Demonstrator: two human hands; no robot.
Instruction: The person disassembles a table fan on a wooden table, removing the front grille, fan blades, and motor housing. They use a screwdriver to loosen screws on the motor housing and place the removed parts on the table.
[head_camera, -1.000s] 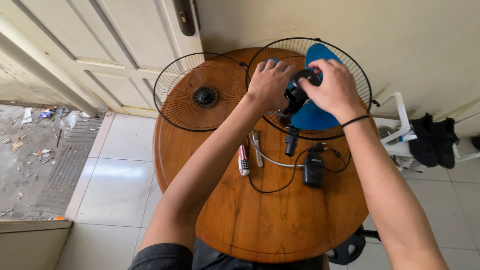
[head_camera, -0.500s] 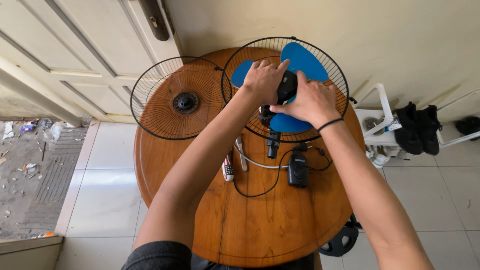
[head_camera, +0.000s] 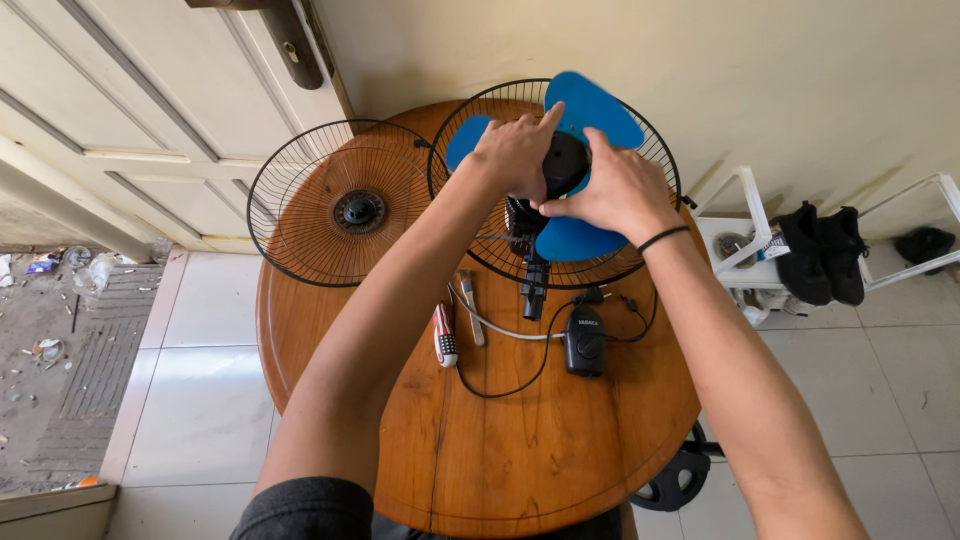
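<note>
**Both Hands on the Fan Blade Hub**

While the round wooden desk (head_camera: 560, 450) carries the fan parts, both hands work at the blade assembly. The left hand (head_camera: 515, 155) is curled loosely over the black hub (head_camera: 566, 163), index finger extended across it. The right hand (head_camera: 612, 190) is half closed, its fingers pressing the hub from the other side. The blue fan blade (head_camera: 590, 108) sits inside the rear wire guard (head_camera: 655, 225), at the desk's far edge. The front wire guard (head_camera: 345, 205) lies flat beside it, holding nothing. A screwdriver (head_camera: 444, 335) and a black switch box (head_camera: 584, 340) lie nearer.
</note>
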